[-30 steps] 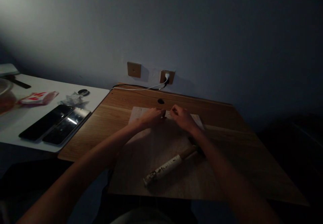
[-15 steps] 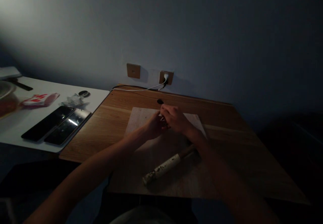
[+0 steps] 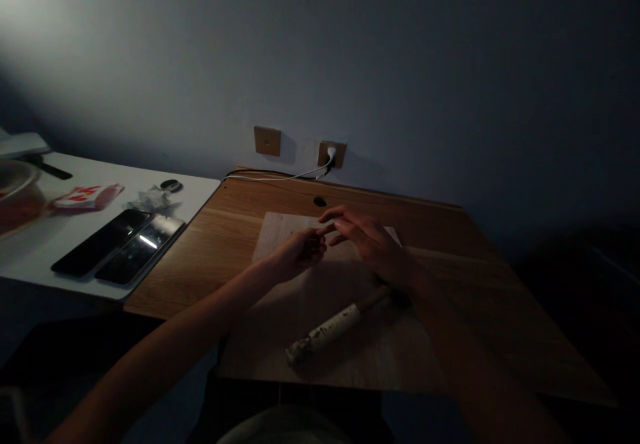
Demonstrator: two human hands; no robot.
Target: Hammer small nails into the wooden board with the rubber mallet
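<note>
My left hand [image 3: 296, 255] rests on a pale wooden board [image 3: 320, 344] on the brown desk [image 3: 225, 231], its fingers curled shut around something small that I cannot make out in the dim light. My right hand [image 3: 361, 237] hovers just to the right of it, its fingers stretched out toward the left hand's fingertips and holding nothing. A hammer [image 3: 334, 326] with a paint-speckled whitish handle lies on the board below my right wrist, and the arm hides its head.
Two dark phones [image 3: 117, 247] lie side by side on a white table [image 3: 30, 257] to the left, with a red-and-white packet [image 3: 85, 197] and crumpled wrapping behind them. A wall socket [image 3: 331, 153] holds a white plug and cable. The desk has a cable hole [image 3: 319, 201].
One second ago both hands pinched something small between them at the board's far edge. They closed together, and now my right hand has opened while the left stays curled.
</note>
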